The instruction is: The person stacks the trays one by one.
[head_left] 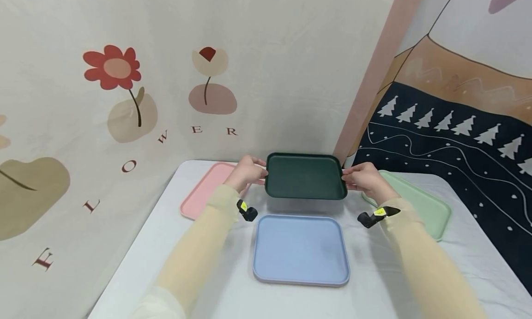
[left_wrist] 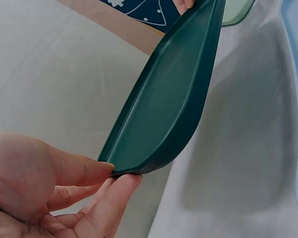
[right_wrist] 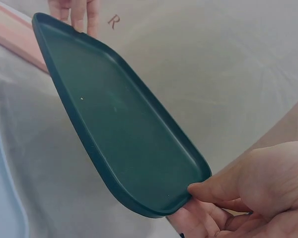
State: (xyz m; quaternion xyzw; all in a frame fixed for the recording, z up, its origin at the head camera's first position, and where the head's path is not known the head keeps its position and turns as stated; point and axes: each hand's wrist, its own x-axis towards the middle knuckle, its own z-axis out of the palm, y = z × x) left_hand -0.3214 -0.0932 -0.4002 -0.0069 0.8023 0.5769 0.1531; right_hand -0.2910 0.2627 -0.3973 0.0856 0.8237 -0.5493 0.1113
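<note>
A dark green rectangular tray is held up above the far part of the white table, its inside facing me. My left hand pinches its left short edge, thumb on the inner rim and fingers beneath, as the left wrist view shows. At the opposite short edge, my right hand grips the rim the same way. The tray casts a shadow on the cloth below. Nearer to me, a light blue tray lies flat on the table, apart from both hands.
A pink tray lies at the far left, partly behind the left arm. On the right, a light green tray is partly covered by the right forearm. Behind the white table hangs a flower-printed cloth, with a dark patterned cloth at right.
</note>
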